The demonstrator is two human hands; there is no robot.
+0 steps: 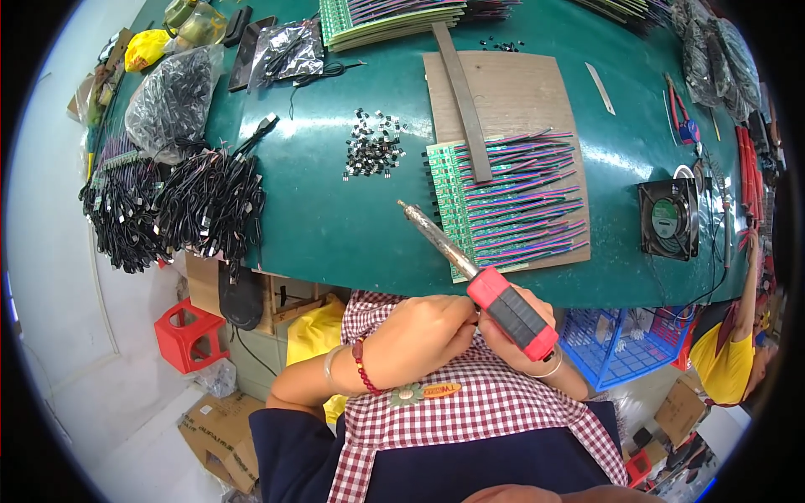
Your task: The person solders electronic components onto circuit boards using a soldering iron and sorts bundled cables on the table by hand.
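Note:
My right hand (501, 342) is closed around a soldering iron (510, 310) with a red and black handle. Its metal barrel slants up and left over the table edge, the tip above bare green surface. Close against it, my left hand (428, 331) is closed with the fingers pinched; what they hold, if anything, is hidden. Just beyond the iron lies a green circuit board panel (453, 197) with rows of coloured wires (528, 201) running right. A flat metal bar (463, 101) rests across the panel and the brown board (520, 92) under it.
Small black connectors (373, 147) lie in a loose pile left of the panel. Bundled black cables (210, 197) hang over the left table edge. On the right stand a black fan (668, 218) and red-handled pliers (676, 105). More wired boards (390, 25) are stacked at the back.

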